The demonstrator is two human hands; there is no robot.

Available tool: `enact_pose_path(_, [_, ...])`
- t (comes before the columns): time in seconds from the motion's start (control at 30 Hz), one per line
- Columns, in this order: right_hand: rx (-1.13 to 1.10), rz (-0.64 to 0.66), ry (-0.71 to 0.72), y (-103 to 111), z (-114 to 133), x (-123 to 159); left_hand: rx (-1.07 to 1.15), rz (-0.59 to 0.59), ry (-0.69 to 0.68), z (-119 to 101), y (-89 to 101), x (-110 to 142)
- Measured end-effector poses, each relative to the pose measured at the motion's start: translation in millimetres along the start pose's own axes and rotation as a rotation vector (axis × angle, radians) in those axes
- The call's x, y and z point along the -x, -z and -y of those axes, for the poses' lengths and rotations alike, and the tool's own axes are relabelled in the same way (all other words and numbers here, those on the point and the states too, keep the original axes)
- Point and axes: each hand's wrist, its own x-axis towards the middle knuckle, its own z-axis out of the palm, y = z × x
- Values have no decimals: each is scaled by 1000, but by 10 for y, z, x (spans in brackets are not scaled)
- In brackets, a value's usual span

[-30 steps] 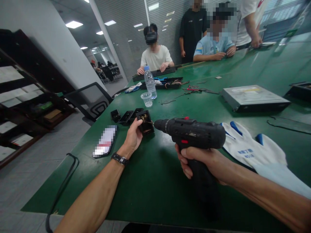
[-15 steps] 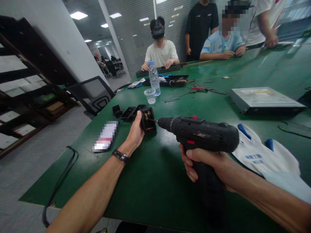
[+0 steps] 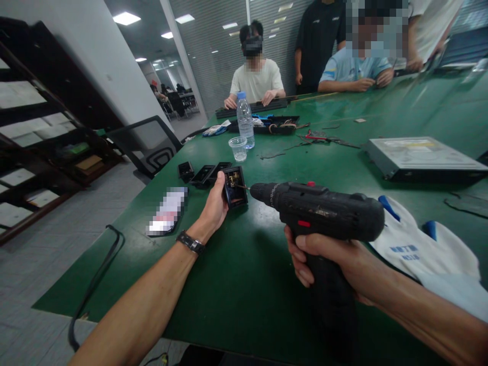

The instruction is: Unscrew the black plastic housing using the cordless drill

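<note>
- Since the earlier frames the view had shifted slightly, and the left thumb, once lapped over the held box's rim, had moved to lie along its side.
- The left grip [image 3: 214,209] was curled around the small black box [image 3: 238,196], its hollow face turned toward the drill; whether the box touched the table could not be told.
- The right grip [image 3: 337,252] was wrapped firmly around the handle of the black drill [image 3: 330,212], which was held nearly level.
- The thin drill bit [image 3: 244,187] pointed into the box, near brass-coloured parts [image 3: 234,180]; any contact was too small to tell.
- Just beyond the left grip, more small black boxes [image 3: 185,172] stood on the green table [image 3: 232,290]; a phone [image 3: 168,212] lay left of it.
- A white glove [image 3: 415,249] lay beside the right grip, with a flat metal-topped unit [image 3: 423,156] beyond.
- Farther out, a clear cup [image 3: 238,149] stood just beside a bottle [image 3: 245,123].
- Across the table, a person [image 3: 259,81] rested both hands near a long dark strip [image 3: 269,105].
</note>
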Motion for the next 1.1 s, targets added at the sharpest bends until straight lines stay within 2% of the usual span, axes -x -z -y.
enact_pose_path(0.4, [-18,6,4,3,-24,-9,25,5,-1,-6,-5,17])
enact_pose_path(0.6, [-58,33,-3,11,-52,-41,29,-68,26,-19,-32,-5])
enact_pose_path(0.83, [-53,21,22,3,-28,-36,37,-66,23,24,17,-42])
enact_pose_path(1.1, [-48,13,16,4,-30,-18,55,-46,17,11,-15,-13])
